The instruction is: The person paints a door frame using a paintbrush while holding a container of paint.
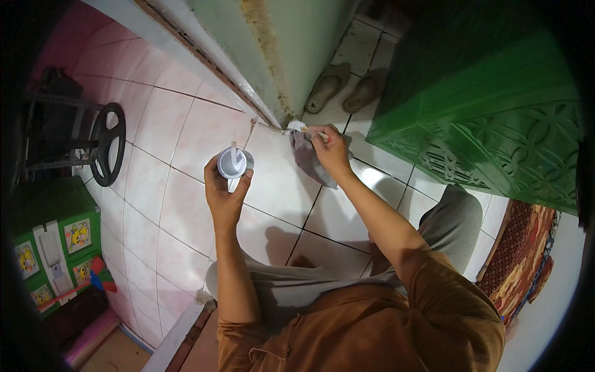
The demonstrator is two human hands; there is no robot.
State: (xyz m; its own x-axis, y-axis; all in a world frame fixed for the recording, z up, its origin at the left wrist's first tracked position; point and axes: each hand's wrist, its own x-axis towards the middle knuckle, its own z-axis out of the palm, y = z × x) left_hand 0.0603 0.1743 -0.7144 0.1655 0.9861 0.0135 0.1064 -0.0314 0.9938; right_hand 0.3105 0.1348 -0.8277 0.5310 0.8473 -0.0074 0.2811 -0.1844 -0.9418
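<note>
My left hand (pixel 226 192) is wrapped round a small whitish plastic cup (pixel 230 166), held above the tiles. A white stick (pixel 233 152) leans inside the cup against its rim. My right hand (pixel 331 152) pinches a small pale-handled tool (pixel 321 135) whose white end touches the foot of the wall corner (pixel 286 115). Whether that tool is a brush or a spatula cannot be made out. A crumpled grey cloth (pixel 305 155) lies on the floor right beneath my right hand. Brown stains run down the pale green wall edge above.
Two sandals (pixel 325 93) sit behind the wall corner. To the right stands a large green plastic cabinet (pixel 483 136) with patterned panels. At left are a black steering wheel (pixel 109 144) and green drawers (pixel 56 217). A patterned rug (pixel 514 254) lies at right.
</note>
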